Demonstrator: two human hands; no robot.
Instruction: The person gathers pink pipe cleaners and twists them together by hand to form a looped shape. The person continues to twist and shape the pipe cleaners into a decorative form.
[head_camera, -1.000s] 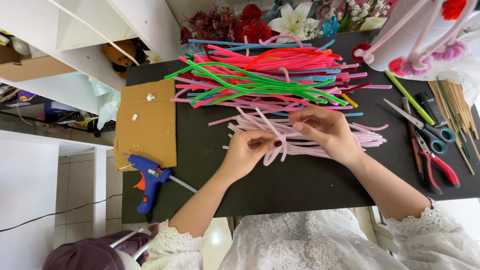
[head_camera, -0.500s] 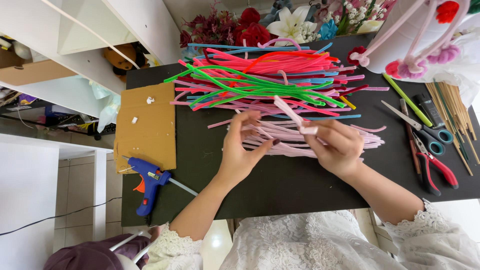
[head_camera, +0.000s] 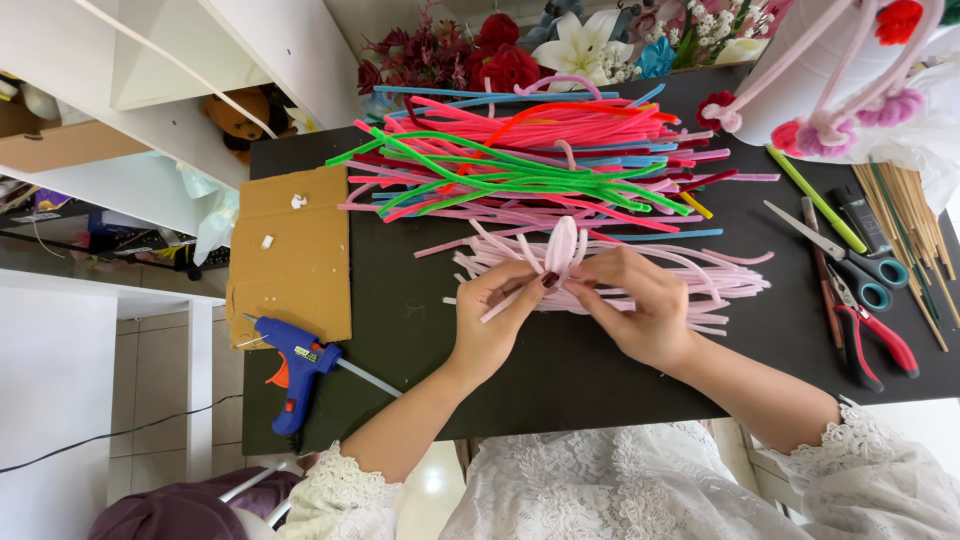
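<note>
Over the black table, my left hand and my right hand meet on a pale pink pipe cleaner bent into an upright loop. Both hands pinch its base, thumbs and fingers closed on the stems. Just behind the hands lies a bundle of pale pink pipe cleaners. Farther back a big heap of pink, red, green and blue pipe cleaners spreads across the table.
A blue glue gun lies at the front left beside a cardboard sheet. Scissors, red-handled pliers, a green stick and wooden skewers sit at the right. Artificial flowers line the back edge.
My hands have drawn together and lifted one pale pink pipe cleaner from the bundle, folding it from a straight slanted stem into an upright loop.
</note>
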